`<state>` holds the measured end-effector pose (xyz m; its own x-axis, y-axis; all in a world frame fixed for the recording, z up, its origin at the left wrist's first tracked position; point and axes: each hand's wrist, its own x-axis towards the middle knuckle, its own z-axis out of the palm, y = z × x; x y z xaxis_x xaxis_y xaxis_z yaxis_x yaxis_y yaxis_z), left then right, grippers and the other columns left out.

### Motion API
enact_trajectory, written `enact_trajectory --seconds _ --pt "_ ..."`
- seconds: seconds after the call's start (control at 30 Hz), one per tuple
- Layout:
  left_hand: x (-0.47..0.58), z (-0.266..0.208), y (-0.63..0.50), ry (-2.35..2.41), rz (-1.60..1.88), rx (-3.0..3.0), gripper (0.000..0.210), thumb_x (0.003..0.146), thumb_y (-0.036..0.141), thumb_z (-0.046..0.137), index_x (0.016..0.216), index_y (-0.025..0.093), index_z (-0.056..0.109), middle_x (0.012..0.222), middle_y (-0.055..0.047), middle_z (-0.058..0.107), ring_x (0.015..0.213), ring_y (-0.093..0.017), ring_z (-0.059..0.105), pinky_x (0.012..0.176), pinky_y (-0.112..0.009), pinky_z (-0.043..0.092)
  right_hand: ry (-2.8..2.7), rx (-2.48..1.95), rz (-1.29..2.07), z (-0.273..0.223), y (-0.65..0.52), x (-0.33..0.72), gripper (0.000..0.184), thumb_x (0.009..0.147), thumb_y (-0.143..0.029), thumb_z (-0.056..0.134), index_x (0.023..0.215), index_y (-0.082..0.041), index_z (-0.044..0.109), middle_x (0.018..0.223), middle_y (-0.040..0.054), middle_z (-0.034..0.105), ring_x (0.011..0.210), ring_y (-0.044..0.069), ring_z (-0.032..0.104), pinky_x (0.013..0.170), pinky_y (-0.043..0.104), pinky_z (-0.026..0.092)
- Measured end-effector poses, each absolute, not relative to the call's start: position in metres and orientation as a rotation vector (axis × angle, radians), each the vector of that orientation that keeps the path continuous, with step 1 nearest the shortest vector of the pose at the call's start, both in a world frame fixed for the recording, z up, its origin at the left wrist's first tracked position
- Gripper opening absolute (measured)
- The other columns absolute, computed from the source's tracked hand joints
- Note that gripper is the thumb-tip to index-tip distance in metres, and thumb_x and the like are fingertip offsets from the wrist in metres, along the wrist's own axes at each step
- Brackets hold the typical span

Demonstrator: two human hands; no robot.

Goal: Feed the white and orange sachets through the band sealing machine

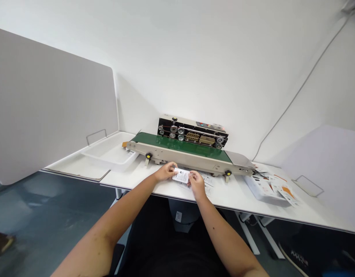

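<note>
Between my two hands is a small white printed packet (182, 176), held just above the front of the table. My left hand (166, 171) pinches its left end with thumb and fingers. Its right end is in the closed fingers of my right hand (197, 182). Beneath and beside the packet lie more white printed packets (208, 180), partly hidden by my hands. Just behind my hands stands a band sealing machine (177, 154) with a green conveyor belt (183, 145) and exposed rollers.
A translucent white tray (108, 163) stands left of the conveyor. At the right, a white bin (260, 194) is heaped with white and orange printed packets (281, 187). Grey panels (56, 100) flank the white table (232, 196). A cable (298, 90) runs down the wall.
</note>
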<state>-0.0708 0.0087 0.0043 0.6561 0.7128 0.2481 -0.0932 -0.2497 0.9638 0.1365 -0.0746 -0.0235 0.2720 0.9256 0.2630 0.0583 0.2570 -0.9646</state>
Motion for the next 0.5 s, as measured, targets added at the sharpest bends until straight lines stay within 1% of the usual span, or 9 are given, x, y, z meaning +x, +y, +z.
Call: enact_trajectory --seconds 0.07,0.13,0.2,0.27,0.37,0.43,0.5 --pt "-0.069 0.001 0.011 0.515 0.891 1.625 0.049 0.071 0.048 0.080 0.091 0.019 0.047 0.066 0.006 0.058 0.049 -0.007 0.050 0.049 -0.019 0.038 -1.050 -1.107 0.949 -0.021 -0.073 0.140 0.047 0.083 -0.059 0.062 0.106 -0.018 0.061 0.070 0.0018 0.067 0.050 0.014 0.059 0.047 0.025 0.048" --pt "-0.068 -0.001 0.015 0.516 0.947 1.604 0.047 0.070 0.047 0.082 0.084 0.018 0.047 0.069 0.004 0.061 0.057 -0.009 0.057 0.056 -0.021 0.043 -1.016 -1.102 1.161 -0.017 -0.071 0.142 0.048 0.084 -0.060 0.061 0.104 -0.016 0.060 0.073 0.0062 0.070 0.049 0.014 0.059 0.044 0.024 0.045" --pt "-0.067 -0.003 0.017 0.503 0.978 1.603 0.044 0.069 0.043 0.083 0.081 0.017 0.050 0.078 -0.001 0.066 0.070 -0.013 0.064 0.066 -0.025 0.048 -1.054 -1.122 1.361 -0.013 -0.070 0.142 0.044 0.082 -0.054 0.067 0.102 -0.015 0.061 0.073 0.0081 0.071 0.046 0.013 0.057 0.040 0.021 0.040" --pt "-0.067 -0.004 0.019 0.469 0.999 1.620 0.041 0.069 0.040 0.083 0.078 0.015 0.052 0.091 -0.007 0.071 0.083 -0.016 0.067 0.076 -0.029 0.051 -1.116 -1.147 1.465 -0.008 -0.070 0.141 0.040 0.078 -0.043 0.074 0.103 -0.014 0.064 0.066 0.0049 0.069 0.043 0.010 0.053 0.038 0.018 0.035" --pt "-0.068 -0.004 0.018 0.452 1.011 1.701 0.034 0.073 0.037 0.080 0.081 0.015 0.056 0.108 -0.012 0.071 0.099 -0.021 0.067 0.087 -0.035 0.051 -1.192 -1.155 1.466 0.004 -0.071 0.143 0.038 0.073 -0.032 0.077 0.104 -0.013 0.068 0.057 -0.0006 0.064 0.039 0.006 0.047 0.037 0.015 0.031" --pt "-0.069 -0.003 0.017 0.484 1.028 1.773 0.033 0.074 0.035 0.079 0.091 0.015 0.059 0.118 -0.013 0.068 0.109 -0.023 0.064 0.090 -0.035 0.051 -1.263 -1.186 1.387 0.019 -0.069 0.154 0.038 0.071 -0.031 0.077 0.104 -0.013 0.069 0.057 -0.0013 0.063 0.039 0.006 0.046 0.036 0.015 0.029" --pt "-0.070 -0.003 0.016 0.531 1.031 1.833 0.039 0.074 0.035 0.079 0.104 0.016 0.060 0.123 -0.013 0.065 0.114 -0.023 0.061 0.089 -0.034 0.051 -1.317 -1.236 1.233 0.042 -0.062 0.176 0.039 0.069 -0.031 0.078 0.104 -0.013 0.070 0.058 -0.0010 0.064 0.040 0.007 0.046 0.035 0.016 0.028"
